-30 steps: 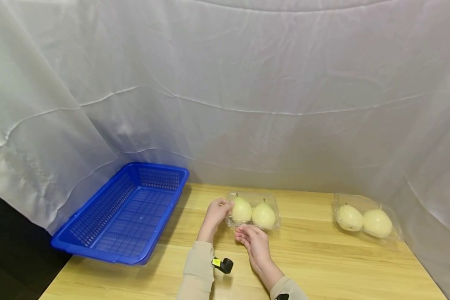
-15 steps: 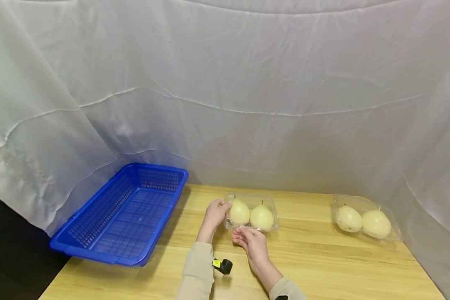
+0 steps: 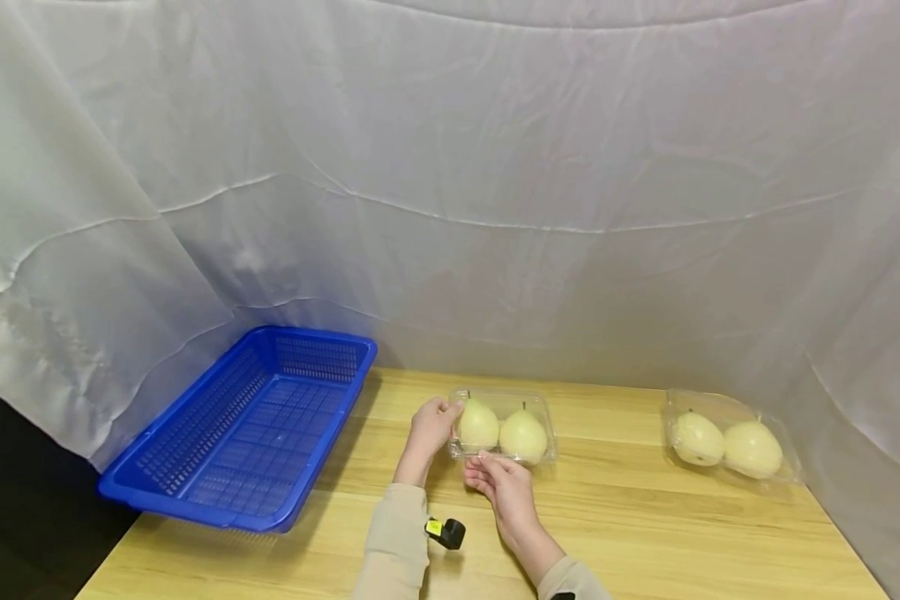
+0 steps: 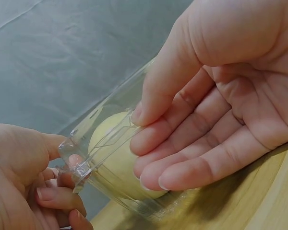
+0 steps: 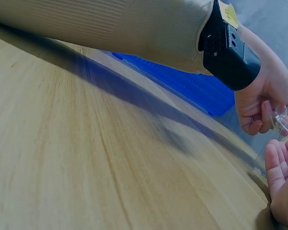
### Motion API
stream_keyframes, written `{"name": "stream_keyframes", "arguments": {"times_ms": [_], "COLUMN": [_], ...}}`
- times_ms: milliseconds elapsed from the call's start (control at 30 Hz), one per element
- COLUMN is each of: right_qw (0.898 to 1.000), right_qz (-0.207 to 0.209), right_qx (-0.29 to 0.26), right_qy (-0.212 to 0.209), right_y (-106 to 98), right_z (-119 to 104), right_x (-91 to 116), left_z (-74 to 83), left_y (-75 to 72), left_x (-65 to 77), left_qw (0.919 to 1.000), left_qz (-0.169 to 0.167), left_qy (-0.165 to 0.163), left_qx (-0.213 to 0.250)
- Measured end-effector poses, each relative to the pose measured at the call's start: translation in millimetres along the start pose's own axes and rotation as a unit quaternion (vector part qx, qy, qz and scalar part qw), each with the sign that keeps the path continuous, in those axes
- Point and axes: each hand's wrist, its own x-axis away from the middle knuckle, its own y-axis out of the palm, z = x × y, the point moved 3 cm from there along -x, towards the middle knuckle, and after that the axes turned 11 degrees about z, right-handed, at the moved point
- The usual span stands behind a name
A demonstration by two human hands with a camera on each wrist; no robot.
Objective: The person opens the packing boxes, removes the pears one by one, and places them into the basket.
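Note:
Two pale yellow pears, a left one [image 3: 478, 426] and a right one [image 3: 523, 436], sit in a clear plastic clamshell box [image 3: 512, 400] on the wooden table. At the box's left side, my left hand [image 3: 430, 429] pinches the plastic edge; its curled fingers show at the left of the left wrist view. My right hand [image 3: 512, 493] is at the front edge, where thumb and index finger pinch the plastic rim, seen large in the left wrist view [image 4: 221, 100]. Its other fingers lie bent against the box front. Whether the lid is fastened cannot be told.
A blue plastic basket [image 3: 270, 506] with perforated walls stands on the left. A second clear box [image 3: 720, 404] with two pears lies at the right rear. Pale grey cloth [image 3: 450, 167] hangs behind the wooden table [image 3: 645, 533].
The box and both hands have shifted very slightly left since a second ago, with a small drift of the whole view. Both grips look the same; the last half second shows almost no motion.

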Motion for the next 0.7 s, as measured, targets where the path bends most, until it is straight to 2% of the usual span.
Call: {"name": "stream_keyframes", "arguments": {"times_ms": [133,333,700], "right_qw": [1.000,1.000,1.000], "right_qz": [0.001,0.004,0.010], "right_qx": [0.000,-0.001,-0.004], "right_qy": [-0.001,-0.001,0.004], "right_y": [0.1,1.0,1.6], "right_z": [0.3,1.3,0.5], "right_x": [0.6,1.0,0.3], "left_z": [-0.8,2.0,1.0], "left_y": [0.4,1.3,0.2], "left_x": [0.0,0.8,1.1], "left_qw": [0.9999,0.9994,0.9994], "left_qz": [0.001,0.003,0.000], "left_qy": [-0.004,0.007,0.005], "left_qx": [-0.011,-0.035,-0.033]}}
